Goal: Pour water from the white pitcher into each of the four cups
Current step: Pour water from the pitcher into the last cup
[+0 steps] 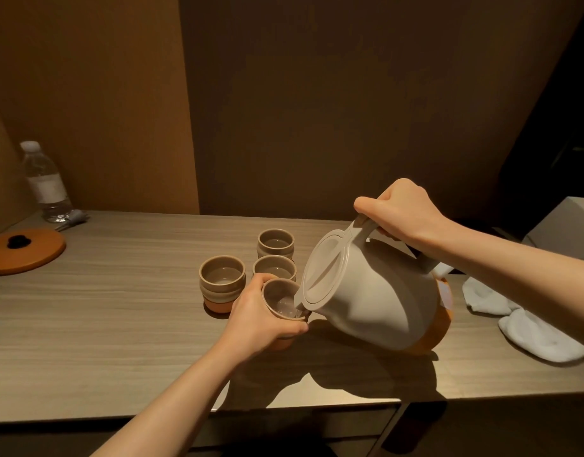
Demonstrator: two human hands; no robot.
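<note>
now the right hand (401,212) grips the white pitcher (369,291) handle, spout tipped left-down over the cup (281,303) clasped in the left hand (262,319), just above the surface (119,308).

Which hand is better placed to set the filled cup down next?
Left. The left hand already grips the cup under the spout; the right hand is holding the tilted white pitcher.

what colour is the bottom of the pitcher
Orange: the white pitcher has an orange base, visible in the head view, the only one.
</note>
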